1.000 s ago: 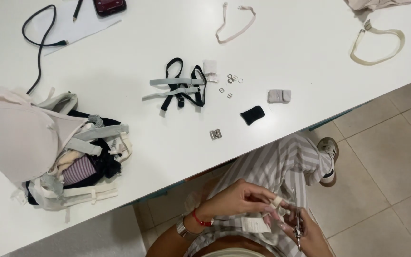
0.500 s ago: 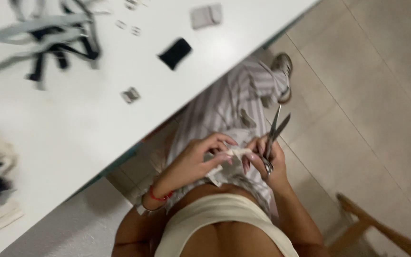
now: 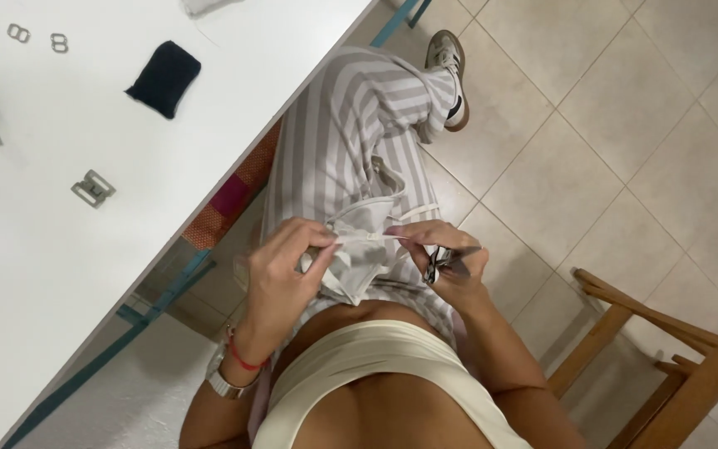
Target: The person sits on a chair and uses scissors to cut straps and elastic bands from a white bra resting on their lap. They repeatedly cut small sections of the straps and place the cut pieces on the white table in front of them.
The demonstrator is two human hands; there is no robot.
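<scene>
Sitting at the edge of a white table [image 3: 60, 274], the person is working over their own lap, with a small piece of pale grey-white fabric [image 3: 355, 254] bunched between both hands above the striped trousers [image 3: 351, 125]. The left hand [image 3: 280, 274] is closing its thumb and fingers on the near side of the fabric, pinching a fold of it. The right hand [image 3: 446, 258] is gripping the far edge of the same piece with thumb and forefinger, and its other fingers are curling around a pair of small dark-handled scissors [image 3: 446, 259]; whether the blades are open cannot be told. A thin white strap is stretching between the two hands along the top of the fabric. The left wrist is wearing a red cord and a metal watch [image 3: 224, 381].

On the table, well apart from the hands, a small metal buckle [image 3: 93, 188] is lying flat, a black fabric pad [image 3: 164, 77] is resting further up, and two little metal rings [image 3: 36, 37] are sitting side by side near the top edge. One foot in a pale sneaker [image 3: 449, 71] is resting on the beige tiled floor [image 3: 625, 150]. A wooden chair [image 3: 666, 349] is standing at the lower right, near the right elbow.
</scene>
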